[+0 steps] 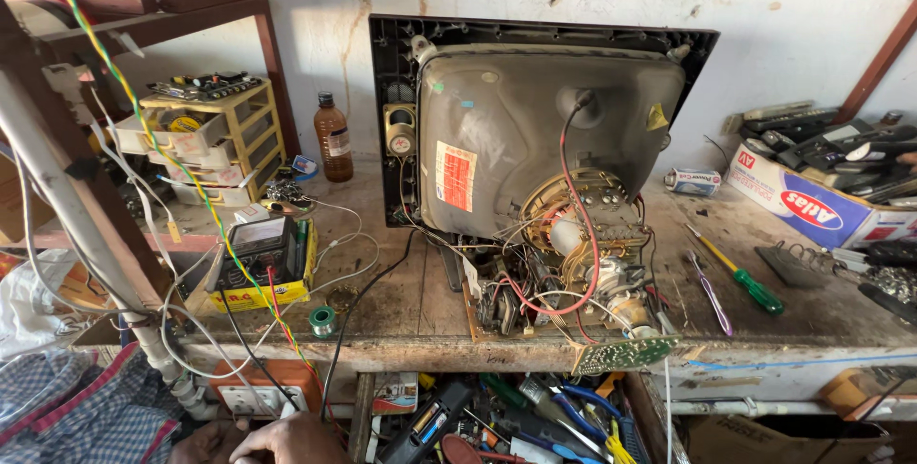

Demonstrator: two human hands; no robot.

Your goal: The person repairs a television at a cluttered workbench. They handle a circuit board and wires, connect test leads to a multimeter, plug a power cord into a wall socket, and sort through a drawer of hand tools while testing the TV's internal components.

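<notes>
Wood bench point(420, 302): worn, stained, cluttered; pale plaster wall behind, a dark frame along its top.
Tube set point(535, 139): one, back cover off, grey picture tube facing out, standing upright mid-bench against the wall.
Circuit boards: two seen; one point(535, 306) under the tube neck, tangled in red and white wires, one green point(626, 354) hanging off the bench edge.
Screwdrivers: two; green-handled point(740, 278) and a thin purple one point(709, 294), right of the set.
Bottle point(333, 137): one, brown, upright left of the set.
Drawer unit point(215, 139): one, yellow, left.
Meter point(263, 258): one, in a yellow case, leads trailing.
Solder reel point(324, 321): one, near the front edge.
Box point(812, 206): one, white and red, full of remotes, far right.
Socket board point(260, 389): one, orange, below the bench edge.
Hands: two at the bottom edge, below the socket board; right hand point(287, 437) knuckles up, left hand point(202, 443) beside it; grip cannot be told, fingers out of frame.
Under-bench drawer point(516, 421): open, full of pliers and tools.
</notes>
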